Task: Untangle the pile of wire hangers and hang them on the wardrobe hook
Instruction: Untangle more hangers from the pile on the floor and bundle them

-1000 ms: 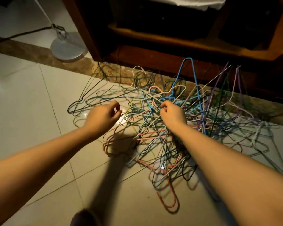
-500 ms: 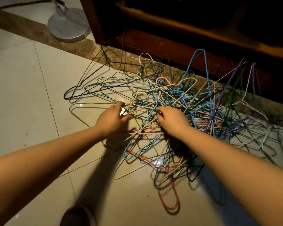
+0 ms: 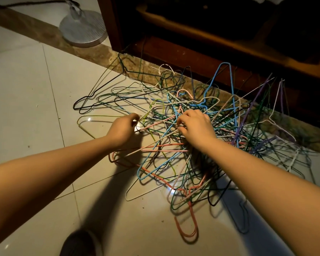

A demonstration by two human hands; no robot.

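A tangled pile of coloured wire hangers (image 3: 235, 115) lies on the tiled floor in front of a dark wooden wardrobe (image 3: 174, 50). My left hand (image 3: 122, 129) is at the pile's left edge, its fingers pinching a thin yellow-green wire hanger (image 3: 100, 116). In the middle of the pile, my right hand (image 3: 196, 126) has its fingers curled down into the wires and grips several of them. A blue hanger (image 3: 223, 71) sticks up from the heap. No hook is in view.
A round grey lamp base (image 3: 83, 28) with a cable stands at the back left beside the wardrobe. A brown marble strip (image 3: 44, 36) runs along the floor there. A dark shoe tip (image 3: 78, 242) shows at the bottom edge.
Both hands have moved down into the pile. The left hand has reached the left edge and pinched a wire; the right hand has sunk deeper among the hangers.
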